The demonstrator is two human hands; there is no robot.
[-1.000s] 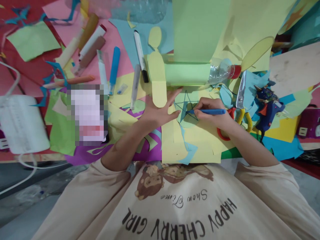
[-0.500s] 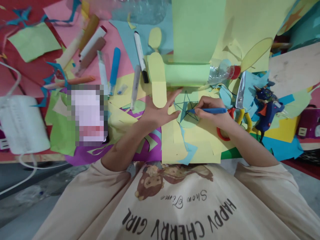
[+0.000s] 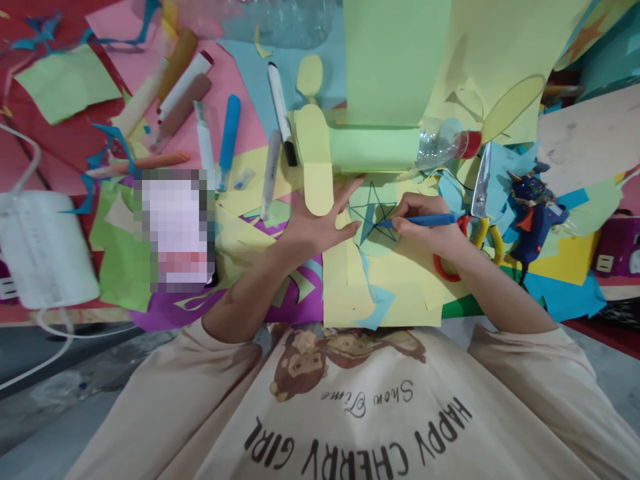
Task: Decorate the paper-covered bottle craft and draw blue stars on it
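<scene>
The right hand (image 3: 425, 205) grips a blue marker (image 3: 434, 219) between thumb and fingers, like a pen, its tip down at a round piece of green paper (image 3: 383, 247); on that green piece is an outlined star (image 3: 369, 223), partly filled in with blue on its left side. The left hand (image 3: 317, 230) is open and flat, fingers spread (the thumb stands well apart from the forefinger), gripping nothing that shows, its fingertips at the left edge of the green piece; a yellow rounded strip (image 3: 319, 190) lies over part of the back of this hand and hides some of it. The green piece rests between the two hands, over yellow paper (image 3: 395, 293) near the person's edge of the table.

Just beyond it lies a bottle wrapped in green paper (image 3: 375, 148), its clear neck and red cap (image 3: 473, 143) pointing right; scissors (image 3: 481, 190) with red and yellow handles lie beside the right forearm, which covers part of them; farther right is a blue glue gun (image 3: 534, 227). To the left are a white marker with a black cap (image 3: 281, 113), another blue marker (image 3: 230, 133) and a white box with a cable (image 3: 50, 250).
</scene>
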